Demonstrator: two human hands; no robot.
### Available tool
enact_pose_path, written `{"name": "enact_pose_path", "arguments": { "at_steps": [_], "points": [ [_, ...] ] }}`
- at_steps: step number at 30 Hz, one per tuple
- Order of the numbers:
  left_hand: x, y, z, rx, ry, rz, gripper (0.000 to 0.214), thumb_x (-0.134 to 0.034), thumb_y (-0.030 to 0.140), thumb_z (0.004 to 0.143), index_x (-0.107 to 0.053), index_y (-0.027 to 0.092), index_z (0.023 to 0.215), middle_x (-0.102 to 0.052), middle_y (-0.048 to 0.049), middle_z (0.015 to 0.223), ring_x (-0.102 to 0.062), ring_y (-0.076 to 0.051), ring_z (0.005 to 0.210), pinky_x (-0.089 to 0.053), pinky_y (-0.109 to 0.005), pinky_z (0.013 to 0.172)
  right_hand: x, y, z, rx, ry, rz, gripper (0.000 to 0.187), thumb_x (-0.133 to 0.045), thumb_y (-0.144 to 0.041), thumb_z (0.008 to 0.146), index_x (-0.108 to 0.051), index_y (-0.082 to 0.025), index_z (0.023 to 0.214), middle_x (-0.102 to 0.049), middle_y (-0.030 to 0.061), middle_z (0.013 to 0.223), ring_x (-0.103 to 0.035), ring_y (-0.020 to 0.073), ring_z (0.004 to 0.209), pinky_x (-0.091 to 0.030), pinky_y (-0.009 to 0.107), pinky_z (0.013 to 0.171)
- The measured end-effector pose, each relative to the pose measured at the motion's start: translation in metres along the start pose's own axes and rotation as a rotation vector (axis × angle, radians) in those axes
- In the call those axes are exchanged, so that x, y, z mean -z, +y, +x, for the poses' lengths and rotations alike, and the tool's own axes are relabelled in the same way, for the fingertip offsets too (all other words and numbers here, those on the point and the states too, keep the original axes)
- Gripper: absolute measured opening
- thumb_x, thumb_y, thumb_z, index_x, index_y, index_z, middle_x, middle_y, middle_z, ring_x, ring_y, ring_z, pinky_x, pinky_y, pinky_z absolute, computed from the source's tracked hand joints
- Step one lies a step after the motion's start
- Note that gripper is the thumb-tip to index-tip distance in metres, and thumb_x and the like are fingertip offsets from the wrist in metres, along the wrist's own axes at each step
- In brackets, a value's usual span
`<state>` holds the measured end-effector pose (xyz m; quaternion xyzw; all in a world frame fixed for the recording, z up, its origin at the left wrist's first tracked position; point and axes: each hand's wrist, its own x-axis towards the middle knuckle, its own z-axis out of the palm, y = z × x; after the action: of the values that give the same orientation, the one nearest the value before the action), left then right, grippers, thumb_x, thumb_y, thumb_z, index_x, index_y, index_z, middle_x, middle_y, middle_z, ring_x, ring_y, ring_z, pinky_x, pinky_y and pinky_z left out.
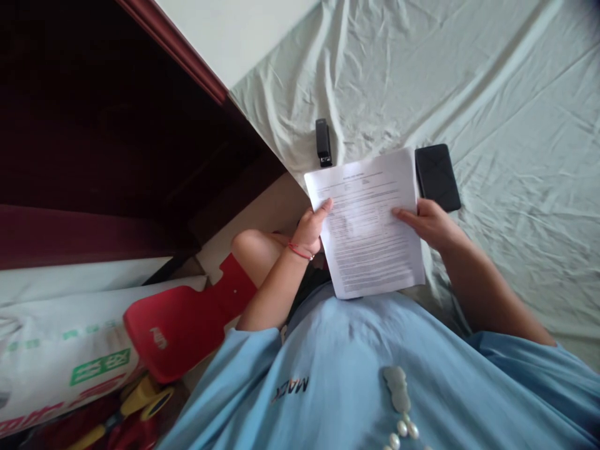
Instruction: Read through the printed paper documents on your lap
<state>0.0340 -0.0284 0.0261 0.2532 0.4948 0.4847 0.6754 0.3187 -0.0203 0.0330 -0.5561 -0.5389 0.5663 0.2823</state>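
Note:
A printed paper document (370,234) is held up in front of my body, its text side toward me. My left hand (315,226) grips its left edge, thumb on the front and fingers hidden behind. At the right edge my right hand (429,222) pinches it the same way, thumb lying over the text. Whether it is one sheet or a small stack I cannot tell. A black stapler (323,141) lies on the sheet-covered bed just beyond the paper's upper left corner. Beside the upper right edge lies a flat black case or phone (438,177).
A pale green bedsheet (506,94) with wrinkles spreads ahead and to the right. On the left stands a dark red wooden piece of furniture (94,125). Lower left are a red plastic board (173,328), a white printed sack (56,350) and a yellow-handled object (140,400).

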Motion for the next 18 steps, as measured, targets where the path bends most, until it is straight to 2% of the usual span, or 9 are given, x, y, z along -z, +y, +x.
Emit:
{"name": "enact_pose_path", "arguments": {
  "at_steps": [3,4,5,7,9,12,15,18],
  "points": [
    [-0.007,0.0,-0.003,0.028,-0.053,0.041,0.061,-0.097,0.062,0.068,-0.08,0.016,0.105,-0.085,-0.0129,0.101,-0.079,-0.038,0.116,-0.064,-0.052,0.103,0.005,-0.032,0.002,0.325,0.411,-0.379,0.05,-0.066,-0.048,0.102,-0.067,-0.027,0.147,-0.077,0.0154,0.132,-0.07,0.0393,0.127,-0.06,0.059,0.103],
    [-0.01,0.0,-0.004,0.045,-0.071,0.052,0.062,-0.098,0.062,0.067,-0.081,0.016,0.104,-0.085,-0.0128,0.1,-0.08,-0.038,0.113,-0.065,-0.052,0.102,0.004,-0.046,0.003,0.407,0.441,-0.484,0.051,-0.06,-0.045,0.105,-0.063,-0.027,0.152,-0.072,0.017,0.144,-0.063,0.0406,0.138,-0.055,0.061,0.111],
    [-0.013,0.0,-0.006,0.059,-0.083,0.064,0.062,-0.098,0.063,0.067,-0.081,0.016,0.103,-0.085,-0.0128,0.099,-0.081,-0.037,0.11,-0.065,-0.051,0.1,0.003,-0.06,0.005,0.48,0.435,-0.579,0.049,-0.055,-0.043,0.108,-0.063,-0.028,0.153,-0.068,0.0168,0.15,-0.057,0.0417,0.145,-0.051,0.064,0.115],
    [-0.018,0.001,-0.007,0.068,-0.087,0.093,0.062,-0.098,0.064,0.067,-0.082,0.016,0.102,-0.085,-0.0128,0.098,-0.081,-0.036,0.107,-0.066,-0.05,0.098,-0.006,-0.083,0.013,0.59,0.281,-0.727,0.047,-0.046,-0.04,0.111,-0.064,-0.034,0.154,-0.067,0.0137,0.153,-0.051,0.0409,0.151,-0.045,0.067,0.12],
    [-0.022,0.002,-0.008,0.051,-0.078,0.116,0.062,-0.096,0.065,0.069,-0.082,0.016,0.104,-0.085,-0.0124,0.098,-0.081,-0.035,0.106,-0.066,-0.048,0.096,-0.018,-0.098,0.025,0.655,0.193,-0.786,0.049,-0.042,-0.038,0.112,-0.061,-0.031,0.156,-0.066,0.0128,0.154,-0.048,0.0419,0.153,-0.042,0.071,0.121],
    [-0.025,0.002,-0.01,0.02,-0.083,0.146,0.063,-0.094,0.067,0.071,-0.082,0.016,0.106,-0.086,-0.0116,0.099,-0.082,-0.033,0.101,-0.066,-0.045,0.09,-0.034,-0.103,0.046,0.675,0.089,-0.805,0.047,-0.044,-0.037,0.111,-0.067,-0.027,0.15,-0.068,0.0137,0.152,-0.049,0.0404,0.152,-0.04,0.065,0.122],
    [-0.024,0.002,-0.012,0.013,-0.101,0.178,0.064,-0.093,0.07,0.071,-0.083,0.016,0.103,-0.085,-0.0115,0.096,-0.082,-0.032,0.094,-0.066,-0.042,0.083,-0.041,-0.101,0.057,0.658,-0.028,-0.789,0.042,-0.046,-0.033,0.109,-0.076,-0.024,0.137,-0.078,0.0134,0.13,-0.059,0.0381,0.141,-0.043,0.06,0.118],
    [-0.022,0.002,-0.014,-0.011,-0.107,0.189,0.062,-0.092,0.071,0.073,-0.083,0.016,0.102,-0.085,-0.0111,0.094,-0.082,-0.032,0.095,-0.065,-0.041,0.083,-0.042,-0.1,0.058,0.641,-0.033,-0.764,0.043,-0.044,-0.033,0.109,-0.075,-0.021,0.138,-0.079,0.0133,0.124,-0.063,0.0364,0.132,-0.047,0.055,0.112]
  ]
}}
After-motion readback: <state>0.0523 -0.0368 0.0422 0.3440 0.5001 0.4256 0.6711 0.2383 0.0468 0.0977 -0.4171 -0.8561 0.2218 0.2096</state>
